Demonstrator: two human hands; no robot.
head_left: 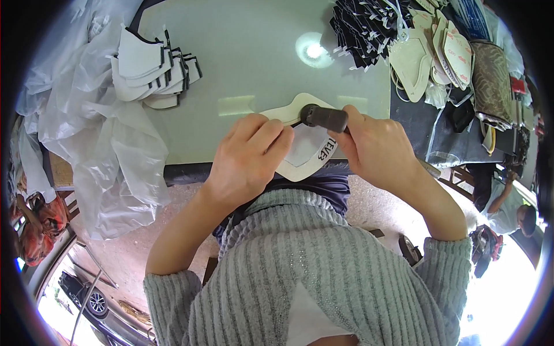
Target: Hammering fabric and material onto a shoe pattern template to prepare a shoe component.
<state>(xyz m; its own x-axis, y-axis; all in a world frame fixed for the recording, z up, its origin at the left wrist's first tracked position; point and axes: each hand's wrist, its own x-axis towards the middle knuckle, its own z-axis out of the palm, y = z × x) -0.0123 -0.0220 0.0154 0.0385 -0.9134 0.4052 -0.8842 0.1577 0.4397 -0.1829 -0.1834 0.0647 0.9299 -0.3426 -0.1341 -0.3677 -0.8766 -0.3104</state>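
Note:
At the table's near edge, a cream curved piece, looking like a cut shoe part, lies with a white piece that has dark lettering along one edge. My left hand has its fingers curled together on their left side, gripping the pieces. My right hand is closed round a hammer, its dark cylindrical head over the upper part of the pieces. The handle's end sticks out beyond my right wrist. My left fingertips and part of the white piece's outline are hidden.
A fanned stack of white pieces with black edging lies at the far left, beside crumpled clear plastic. At the far right are a pile of black pieces, cream pieces and a patterned pouch. Other people sit at both sides.

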